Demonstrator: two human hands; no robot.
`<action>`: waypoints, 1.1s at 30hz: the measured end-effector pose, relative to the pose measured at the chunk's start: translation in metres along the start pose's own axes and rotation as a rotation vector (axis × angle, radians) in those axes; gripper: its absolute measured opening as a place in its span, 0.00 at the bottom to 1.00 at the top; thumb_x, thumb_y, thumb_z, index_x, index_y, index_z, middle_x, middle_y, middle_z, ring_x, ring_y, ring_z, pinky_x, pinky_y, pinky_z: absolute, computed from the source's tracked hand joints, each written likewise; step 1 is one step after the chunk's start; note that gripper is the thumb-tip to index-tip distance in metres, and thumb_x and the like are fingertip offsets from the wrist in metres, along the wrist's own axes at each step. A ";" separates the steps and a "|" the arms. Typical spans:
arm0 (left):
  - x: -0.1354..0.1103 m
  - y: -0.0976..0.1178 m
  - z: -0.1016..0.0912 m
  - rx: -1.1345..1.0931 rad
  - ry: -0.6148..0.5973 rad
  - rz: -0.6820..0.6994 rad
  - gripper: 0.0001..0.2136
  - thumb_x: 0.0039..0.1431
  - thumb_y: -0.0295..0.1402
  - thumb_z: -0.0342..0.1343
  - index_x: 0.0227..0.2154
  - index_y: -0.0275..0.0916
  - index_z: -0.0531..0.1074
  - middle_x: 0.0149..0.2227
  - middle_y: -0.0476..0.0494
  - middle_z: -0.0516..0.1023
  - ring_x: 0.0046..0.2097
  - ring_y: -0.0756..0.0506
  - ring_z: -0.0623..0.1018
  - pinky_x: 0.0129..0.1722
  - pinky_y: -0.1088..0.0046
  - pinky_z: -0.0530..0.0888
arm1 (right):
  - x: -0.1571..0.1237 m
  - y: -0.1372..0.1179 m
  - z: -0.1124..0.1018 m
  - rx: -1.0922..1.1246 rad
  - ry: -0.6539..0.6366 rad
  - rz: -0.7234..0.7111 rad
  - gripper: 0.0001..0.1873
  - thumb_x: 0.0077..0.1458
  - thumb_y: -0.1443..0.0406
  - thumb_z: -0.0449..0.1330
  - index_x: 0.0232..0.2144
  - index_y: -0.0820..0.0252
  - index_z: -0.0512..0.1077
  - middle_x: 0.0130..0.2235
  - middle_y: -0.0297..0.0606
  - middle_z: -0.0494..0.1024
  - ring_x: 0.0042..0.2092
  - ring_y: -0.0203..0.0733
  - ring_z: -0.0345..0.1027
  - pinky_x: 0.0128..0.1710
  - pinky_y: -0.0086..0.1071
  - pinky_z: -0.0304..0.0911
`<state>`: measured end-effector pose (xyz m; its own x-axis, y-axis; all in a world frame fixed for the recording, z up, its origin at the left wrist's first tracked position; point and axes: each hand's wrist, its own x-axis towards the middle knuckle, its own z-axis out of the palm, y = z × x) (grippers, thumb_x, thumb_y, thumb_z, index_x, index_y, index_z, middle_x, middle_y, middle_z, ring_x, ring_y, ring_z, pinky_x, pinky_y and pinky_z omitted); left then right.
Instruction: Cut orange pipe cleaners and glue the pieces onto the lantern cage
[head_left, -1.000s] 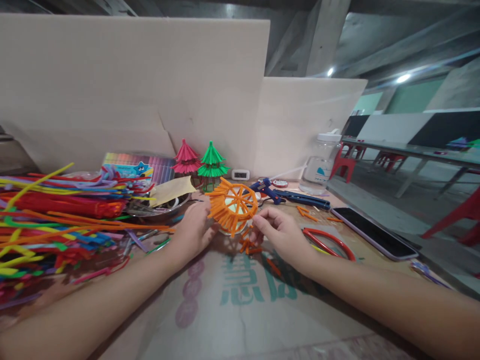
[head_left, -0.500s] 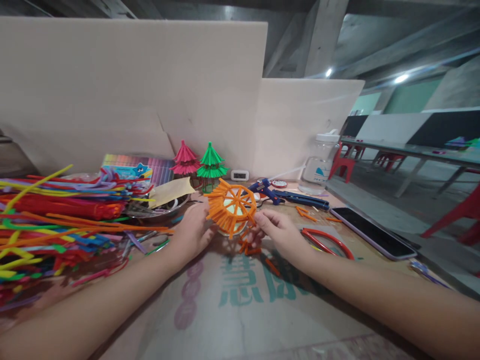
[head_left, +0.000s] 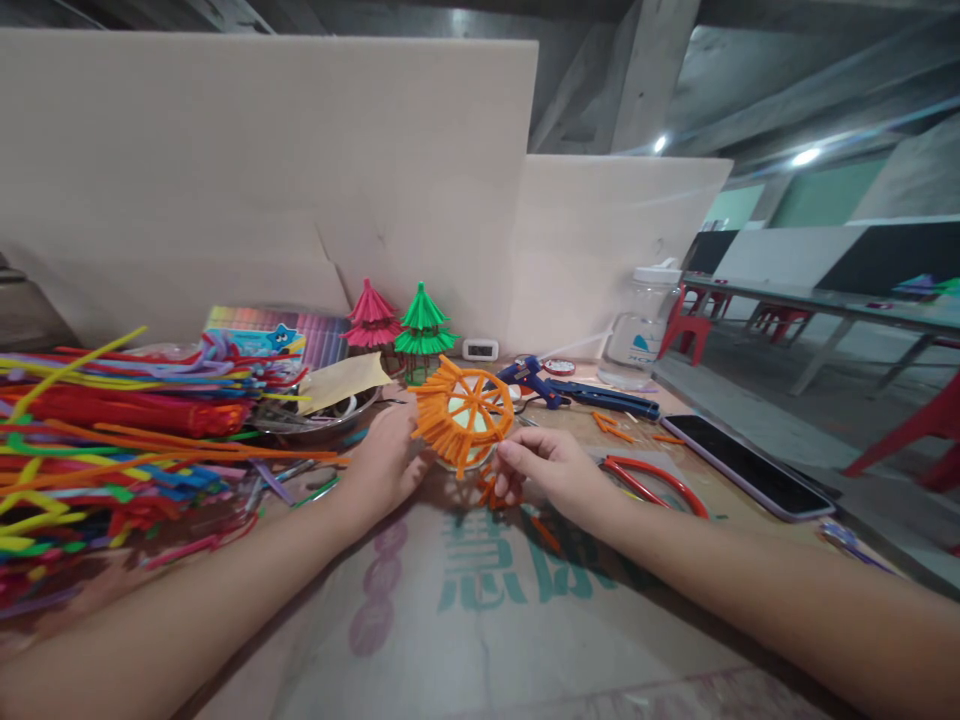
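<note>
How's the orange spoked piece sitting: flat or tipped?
Tipped. The orange spoked piece shows its spoked face toward the camera, not straight up; orange strips fringe its left side.

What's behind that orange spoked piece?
A green tree and blue glue gun show partly past the orange spoked piece; anything else directly behind it is covered.

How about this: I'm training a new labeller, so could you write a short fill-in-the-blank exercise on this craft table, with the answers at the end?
1. Between the left hand and the right hand, the spoked pipe-cleaner piece is coloured ____.
2. Beside the pink pipe-cleaner tree stands a tree coloured ____.
3. The smartphone lies with its dark screen facing ____.
4. The heap of loose pipe cleaners lies on the person's ____ side.

Missing words: orange; green; up; left.
</note>
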<state>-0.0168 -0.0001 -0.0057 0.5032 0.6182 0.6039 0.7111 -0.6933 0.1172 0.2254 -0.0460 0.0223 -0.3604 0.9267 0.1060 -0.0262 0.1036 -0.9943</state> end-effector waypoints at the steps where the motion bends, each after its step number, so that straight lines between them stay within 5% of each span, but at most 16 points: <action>1: 0.000 0.000 0.000 -0.003 0.002 0.000 0.17 0.58 0.30 0.49 0.51 0.36 0.68 0.55 0.33 0.71 0.57 0.35 0.69 0.58 0.50 0.66 | 0.000 -0.001 0.000 0.003 -0.005 0.003 0.26 0.43 0.43 0.65 0.23 0.61 0.71 0.21 0.34 0.77 0.22 0.34 0.69 0.25 0.29 0.66; 33: 0.003 0.004 -0.003 -0.030 -0.024 -0.026 0.18 0.56 0.27 0.50 0.50 0.37 0.68 0.55 0.34 0.71 0.57 0.36 0.69 0.59 0.50 0.64 | -0.001 0.000 -0.002 0.031 -0.063 0.008 0.25 0.47 0.44 0.64 0.23 0.60 0.70 0.20 0.33 0.75 0.22 0.35 0.68 0.25 0.30 0.65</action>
<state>-0.0145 -0.0020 -0.0013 0.4962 0.6449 0.5813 0.7095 -0.6871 0.1566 0.2275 -0.0463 0.0221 -0.4187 0.9028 0.0981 -0.0519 0.0841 -0.9951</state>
